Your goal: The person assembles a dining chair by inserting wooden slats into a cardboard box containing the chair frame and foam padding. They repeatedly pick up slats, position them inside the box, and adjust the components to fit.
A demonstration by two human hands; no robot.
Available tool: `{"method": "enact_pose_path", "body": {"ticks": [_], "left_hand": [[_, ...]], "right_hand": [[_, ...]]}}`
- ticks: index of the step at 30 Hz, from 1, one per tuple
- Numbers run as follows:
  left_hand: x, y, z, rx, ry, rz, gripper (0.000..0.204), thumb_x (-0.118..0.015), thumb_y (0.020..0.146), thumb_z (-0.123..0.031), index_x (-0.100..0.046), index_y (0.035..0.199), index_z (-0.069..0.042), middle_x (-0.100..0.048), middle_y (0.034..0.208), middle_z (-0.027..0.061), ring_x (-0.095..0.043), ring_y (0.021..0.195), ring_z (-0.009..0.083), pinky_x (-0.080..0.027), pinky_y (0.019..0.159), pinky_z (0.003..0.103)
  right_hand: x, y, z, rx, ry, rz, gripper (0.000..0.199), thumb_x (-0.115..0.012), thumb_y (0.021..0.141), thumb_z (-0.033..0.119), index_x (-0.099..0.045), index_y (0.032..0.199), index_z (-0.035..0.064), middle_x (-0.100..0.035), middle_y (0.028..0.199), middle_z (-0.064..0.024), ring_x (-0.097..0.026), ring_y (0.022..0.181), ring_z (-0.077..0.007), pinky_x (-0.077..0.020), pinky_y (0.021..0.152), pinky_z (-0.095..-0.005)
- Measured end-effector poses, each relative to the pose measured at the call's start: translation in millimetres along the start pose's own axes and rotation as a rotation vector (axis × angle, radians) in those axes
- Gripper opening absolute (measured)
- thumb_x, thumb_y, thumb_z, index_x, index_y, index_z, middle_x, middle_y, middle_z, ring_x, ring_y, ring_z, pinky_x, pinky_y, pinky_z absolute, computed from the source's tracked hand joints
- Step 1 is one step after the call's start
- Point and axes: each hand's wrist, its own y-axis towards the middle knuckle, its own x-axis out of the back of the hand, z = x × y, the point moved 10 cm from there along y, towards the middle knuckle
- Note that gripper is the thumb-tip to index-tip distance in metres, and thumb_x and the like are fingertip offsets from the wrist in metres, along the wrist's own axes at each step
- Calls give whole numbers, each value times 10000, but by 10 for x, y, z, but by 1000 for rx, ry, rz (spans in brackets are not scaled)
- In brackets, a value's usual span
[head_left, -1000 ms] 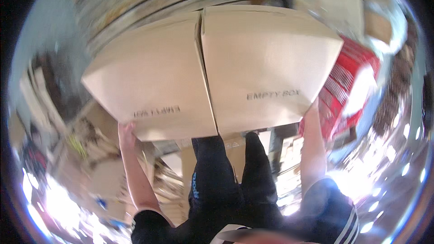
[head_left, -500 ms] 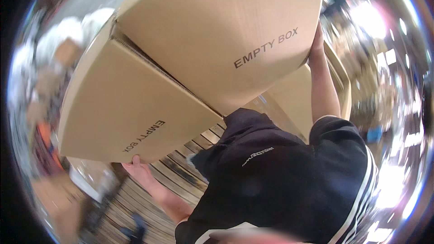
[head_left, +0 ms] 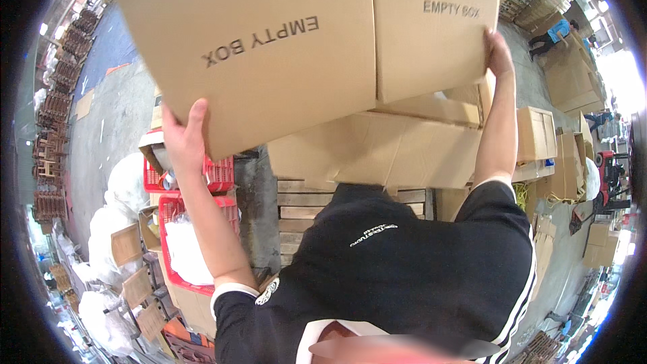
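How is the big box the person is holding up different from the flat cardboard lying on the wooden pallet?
The big box is lifted up, gripped at its edges by the left hand and right hand; the flat cardboard lies on the wooden pallet, untouched. The big box shows dark printed letters; the flat cardboard's visible face looks plain. The big box fills more of the view. Both are tan corrugated cardboard.

- Large flattened cardboard box [head_left: 269,47], plain brown with dark printed lettering, 2 panels split by a vertical seam, held up tilted, gripped at its lower left corner and right edge.
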Motion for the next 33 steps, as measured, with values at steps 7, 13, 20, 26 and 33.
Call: {"method": "enact_pose_path", "body": {"ticks": [7, 13, 20, 26, 33], "left_hand": [[-725, 829, 453, 131, -339, 187, 618, -733, 1050, -180, -512, 1584, 39, -641, 1494, 107, -619, 1327, 188, -492, 1122, 325], [1, 979, 1398, 414, -284, 142, 699, -660, 1080, -387, -481, 1602, 41, -561, 1592, 127, -533, 1455, 235, -409, 1221, 382], [153, 1091, 872, 327, -299, 139, 1022, -908, 816, -411, -445, 1596, 60, -617, 1497, 158, -603, 1375, 277, -465, 1174, 420], [-1054, 3011, -173, -70, -584, 374, 648, -663, 1028, -113, -445, 1624, 19, -579, 1561, 135, -613, 1353, 210, -479, 1146, 368], [-3624, 5681, -322, -218, -177, 568, 847, -619, 1108, -448, -185, 1744, -97, -505, 1651, 199, -529, 1447, 321, -410, 1214, 399]], "right_hand": [[-67, -307, -1602, -416, -90, -21, 578, -764, 1040, 399, -641, 1470, 33, -734, 1330, -66, -692, 1139, -164, -548, 1017, -381], [-1351, -646, 65, 349, -173, -62, 753, -679, 1047, 562, -551, 1567, 32, -626, 1527, -122, -599, 1370, -263, -496, 1134, -459], [-3711, -1222, 609, 277, -41, 419, 1264, -925, 843, 506, -200, 1717, -51, -391, 1701, -263, -358, 1607, -350, -340, 1280, -495], [-3287, 246, 2014, 466, -140, -96, 724, -849, 924, 430, -583, 1451, 11, -679, 1252, -103, -647, 1099, -187, -531, 944, -372], [-3069, 2386, 2259, 236, -644, -252, 669, -770, 987, 501, -657, 1446, 26, -732, 1349, -151, -691, 1228, -279, -531, 1059, -388]]}}
